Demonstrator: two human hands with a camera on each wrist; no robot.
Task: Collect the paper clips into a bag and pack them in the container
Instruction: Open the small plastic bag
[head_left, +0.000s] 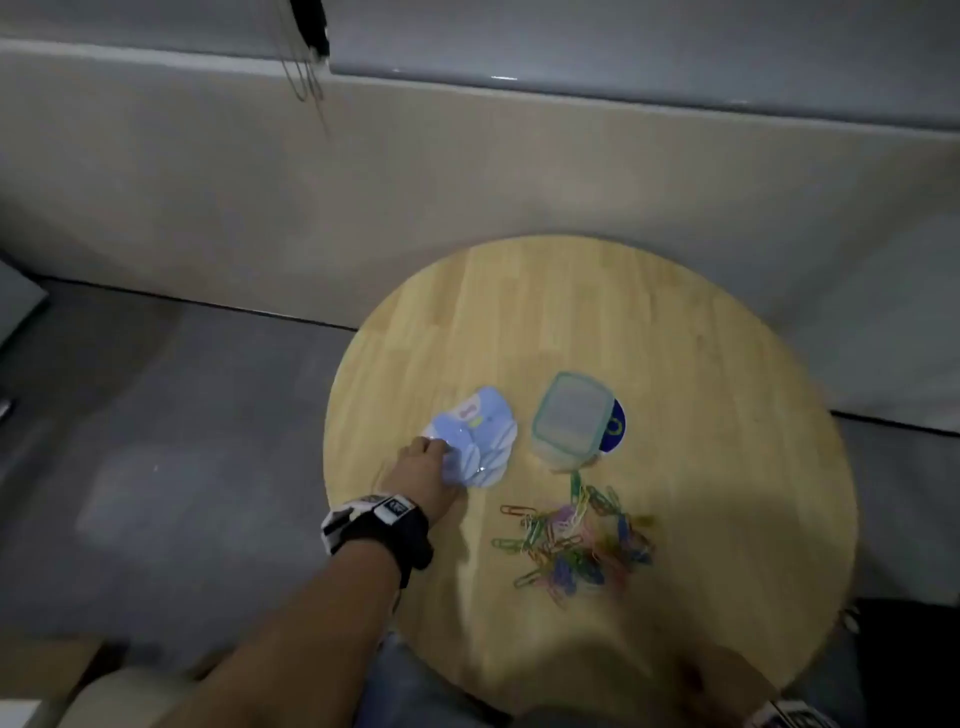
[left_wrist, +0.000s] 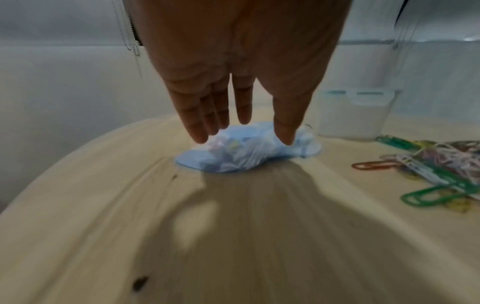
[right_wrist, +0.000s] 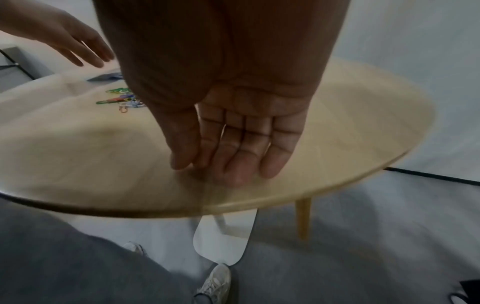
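Head view: your left hand reaches onto crumpled pale-blue plastic bag on round light-wood table, likely to pick it up first. Lidded clear square container just beside bag; loose coloured paper clips heaped nearer you, none collected yet.

Left wrist view: fingers straight, spread, tips at bag; contact unclear, no grip.

Right wrist view: your right hand flat, relaxed, holding nothing, over table's near edge, apparently waiting.

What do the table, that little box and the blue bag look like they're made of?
Table: pale wood, matte, with visible grain and joined planks. Box: probably translucent plastic with a greenish rim and clip-on lid. Bag: apparently thin glossy plastic film, crinkled and shiny.
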